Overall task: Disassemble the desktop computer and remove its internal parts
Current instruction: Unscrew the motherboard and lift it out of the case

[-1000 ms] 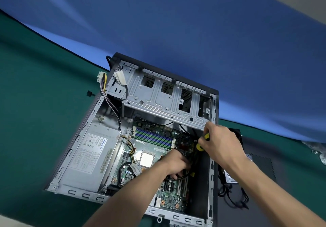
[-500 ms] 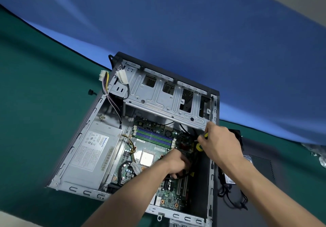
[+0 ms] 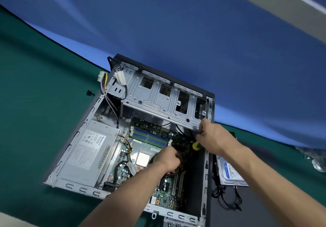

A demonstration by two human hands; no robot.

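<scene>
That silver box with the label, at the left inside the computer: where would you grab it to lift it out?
Probably grip the power supply by its two long sides, coming from above. Its labelled top faces up and the open case leaves it uncovered; its cables still look attached.

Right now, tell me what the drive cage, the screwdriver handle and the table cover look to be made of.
Drive cage: bare sheet metal, likely steel, matte grey with stamped ribs and punched holes.
Screwdriver handle, held in the right hand: probably plastic or rubber, yellow and green, mostly hidden.
Table cover: looks like dark green cloth, matte, no shine.
</scene>
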